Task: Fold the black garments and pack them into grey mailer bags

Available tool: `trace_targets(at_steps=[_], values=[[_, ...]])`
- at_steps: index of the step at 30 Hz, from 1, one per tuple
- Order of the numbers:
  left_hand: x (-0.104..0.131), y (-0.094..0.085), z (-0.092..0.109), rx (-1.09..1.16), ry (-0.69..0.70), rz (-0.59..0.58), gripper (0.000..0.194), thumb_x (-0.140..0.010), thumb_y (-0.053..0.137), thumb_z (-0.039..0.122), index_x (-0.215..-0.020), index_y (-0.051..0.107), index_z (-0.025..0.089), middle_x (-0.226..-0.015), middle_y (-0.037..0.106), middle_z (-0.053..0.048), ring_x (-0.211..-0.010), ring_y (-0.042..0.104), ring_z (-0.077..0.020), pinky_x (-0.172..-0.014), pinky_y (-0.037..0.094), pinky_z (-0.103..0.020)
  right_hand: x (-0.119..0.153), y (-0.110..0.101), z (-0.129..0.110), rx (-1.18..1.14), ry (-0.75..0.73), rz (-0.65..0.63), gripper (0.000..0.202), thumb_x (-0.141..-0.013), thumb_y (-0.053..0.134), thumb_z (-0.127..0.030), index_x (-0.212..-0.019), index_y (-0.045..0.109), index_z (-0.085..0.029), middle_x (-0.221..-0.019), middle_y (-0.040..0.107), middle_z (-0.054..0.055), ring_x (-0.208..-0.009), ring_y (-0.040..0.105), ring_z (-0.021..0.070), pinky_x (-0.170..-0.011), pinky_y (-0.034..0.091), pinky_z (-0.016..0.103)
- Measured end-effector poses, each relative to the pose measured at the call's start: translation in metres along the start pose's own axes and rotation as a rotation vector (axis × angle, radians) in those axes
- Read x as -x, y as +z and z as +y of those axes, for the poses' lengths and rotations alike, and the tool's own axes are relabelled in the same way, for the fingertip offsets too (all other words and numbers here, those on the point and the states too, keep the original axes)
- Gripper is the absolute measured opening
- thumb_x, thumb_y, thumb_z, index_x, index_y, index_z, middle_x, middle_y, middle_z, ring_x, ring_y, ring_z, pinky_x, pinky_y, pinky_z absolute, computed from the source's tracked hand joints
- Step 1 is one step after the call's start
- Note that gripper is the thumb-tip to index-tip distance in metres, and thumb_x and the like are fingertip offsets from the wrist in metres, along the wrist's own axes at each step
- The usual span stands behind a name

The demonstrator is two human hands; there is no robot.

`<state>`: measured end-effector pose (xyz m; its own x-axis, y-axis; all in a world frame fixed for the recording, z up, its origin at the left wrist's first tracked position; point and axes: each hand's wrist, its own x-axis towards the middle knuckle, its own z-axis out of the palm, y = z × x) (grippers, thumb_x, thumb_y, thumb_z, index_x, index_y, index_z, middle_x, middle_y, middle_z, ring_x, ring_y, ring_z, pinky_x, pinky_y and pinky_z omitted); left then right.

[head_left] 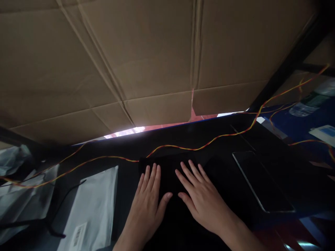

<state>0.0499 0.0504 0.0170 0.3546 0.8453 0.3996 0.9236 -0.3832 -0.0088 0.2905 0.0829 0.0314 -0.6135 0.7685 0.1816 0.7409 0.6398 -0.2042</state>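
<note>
Side by side at the lower middle, both hands rest palm down on a dark cloth-like item [170, 174], whose edges are hard to make out against the black surface. The fingers of my left hand [149, 198] are stretched out, with the thumb pointing inward. My right hand [200, 195] lies flat too, its fingers spread and its thumb near the left thumb. Neither hand grips anything. Just beyond the fingertips a red and yellow twisted wire [193, 149] runs across the black table [209, 127].
A phone-like dark slab [261, 181] lies to the right. On the left are a clear plastic bag with a label [91, 205], more plastic packaging [34, 198] and dark glasses-like frames [49, 226]. Cardboard [146, 52] stands behind. A bottle [309, 103] lies at the far right.
</note>
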Motion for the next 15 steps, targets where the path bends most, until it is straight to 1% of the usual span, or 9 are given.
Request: trace_targets(at_steps=[2,4,5,7,9,11,13,15], values=[[0.004,0.011,-0.002,-0.007,-0.026,-0.005,0.074,-0.115,0.038,0.048,-0.175,0.016,0.01,-0.175,0.039,-0.015,-0.169,0.025,-0.0299,-0.128,0.041,-0.051,0.001,0.004,0.001,-0.003,0.008,-0.021,0.061,-0.116,0.048,-0.04,-0.171,0.041,-0.015,-0.178,0.024,0.011,-0.166,0.028,0.0389,-0.128,0.042,0.068],[0.007,0.016,-0.004,0.01,-0.046,-0.025,0.075,-0.115,0.039,0.048,-0.176,0.012,0.013,-0.176,0.037,-0.016,-0.168,0.028,-0.032,-0.128,0.041,-0.055,0.001,0.003,0.004,-0.006,-0.005,-0.039,0.063,-0.115,0.052,-0.042,-0.171,0.042,-0.015,-0.178,0.027,0.009,-0.165,0.031,0.0382,-0.128,0.042,0.067],[0.007,0.016,-0.006,0.024,-0.045,-0.033,0.076,-0.115,0.039,0.049,-0.176,0.011,0.014,-0.176,0.037,-0.015,-0.168,0.029,-0.0323,-0.127,0.043,-0.056,-0.001,0.0,0.006,-0.011,-0.016,-0.043,0.062,-0.114,0.055,-0.041,-0.17,0.045,-0.016,-0.177,0.03,0.008,-0.164,0.033,0.0376,-0.128,0.044,0.065],[0.003,0.011,-0.009,0.047,-0.046,-0.049,0.073,-0.115,0.038,0.047,-0.176,0.013,0.018,-0.174,0.041,-0.012,-0.166,0.032,-0.0316,-0.125,0.047,-0.055,-0.009,-0.009,0.009,-0.018,-0.014,-0.023,0.054,-0.113,0.057,-0.034,-0.163,0.054,-0.017,-0.173,0.041,0.007,-0.159,0.043,0.0354,-0.123,0.051,0.061],[-0.008,0.004,-0.015,0.058,-0.083,-0.051,0.063,-0.115,0.038,0.041,-0.174,0.025,0.02,-0.172,0.045,-0.01,-0.164,0.037,-0.0305,-0.122,0.049,-0.054,-0.024,-0.018,0.014,0.005,0.047,0.047,0.044,-0.113,0.053,-0.024,-0.155,0.063,-0.019,-0.165,0.054,0.007,-0.147,0.054,0.0329,-0.112,0.058,0.055],[-0.023,-0.002,-0.025,0.041,-0.154,-0.047,0.052,-0.115,0.039,0.033,-0.165,0.044,0.021,-0.167,0.053,-0.009,-0.156,0.048,-0.0314,-0.116,0.052,-0.054,-0.044,-0.024,0.022,0.054,0.126,0.122,0.038,-0.111,0.052,-0.017,-0.145,0.07,-0.018,-0.151,0.064,0.011,-0.131,0.061,0.0323,-0.1,0.06,0.051],[-0.038,-0.005,-0.037,0.012,-0.216,-0.053,0.042,-0.112,0.045,0.028,-0.151,0.06,0.023,-0.154,0.065,-0.008,-0.14,0.06,-0.0349,-0.102,0.055,-0.056,-0.062,-0.025,0.03,0.084,0.161,0.14,0.027,-0.105,0.06,-0.012,-0.124,0.078,-0.016,-0.133,0.07,0.015,-0.117,0.062,0.0333,-0.09,0.058,0.049],[-0.052,-0.008,-0.05,-0.009,-0.241,-0.069,0.036,-0.108,0.054,0.024,-0.141,0.068,0.026,-0.135,0.076,-0.006,-0.121,0.065,-0.0363,-0.091,0.054,-0.055,-0.076,-0.027,0.037,0.09,0.156,0.129,0.018,-0.096,0.066,-0.004,-0.099,0.079,-0.015,-0.118,0.07,0.014,-0.107,0.062,0.0323,-0.085,0.055,0.047]])
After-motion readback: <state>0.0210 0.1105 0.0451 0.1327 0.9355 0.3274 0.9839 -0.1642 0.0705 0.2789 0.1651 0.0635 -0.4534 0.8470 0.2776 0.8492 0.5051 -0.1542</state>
